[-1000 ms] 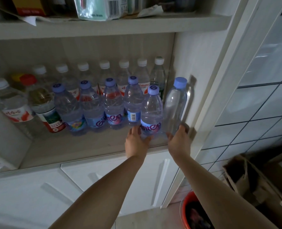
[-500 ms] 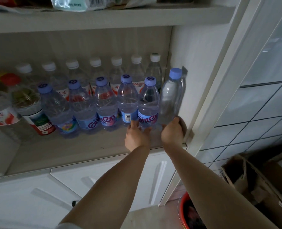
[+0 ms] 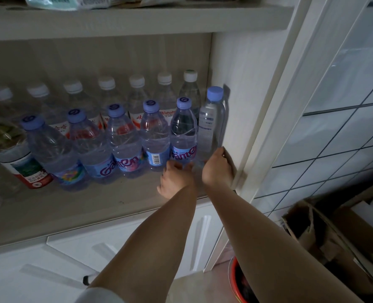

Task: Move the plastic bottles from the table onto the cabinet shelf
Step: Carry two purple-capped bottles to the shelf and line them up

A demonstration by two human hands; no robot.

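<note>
A clear plastic bottle with a plain blue cap [image 3: 210, 125] stands upright at the right end of the cabinet shelf [image 3: 115, 204], against the side wall. My right hand [image 3: 218, 169] grips its base. Left of it a blue-labelled bottle [image 3: 183, 136] ends a front row of several blue-capped bottles. My left hand [image 3: 175, 180] lies just in front of that bottle's base, fingers loosely extended toward it and holding nothing. Behind stands a row of several white-capped bottles [image 3: 136, 92].
A red-labelled bottle [image 3: 26, 169] stands at the shelf's left. An upper shelf [image 3: 137, 20] carries packages overhead. White cabinet doors [image 3: 137, 237] are below. A red bucket [image 3: 235, 281] and a cardboard box [image 3: 312, 226] sit on the floor at the right, by a tiled wall.
My right hand has set the tilted clear bottle upright at the row's right end. My left hand has drawn back a little from the blue-labelled bottle.
</note>
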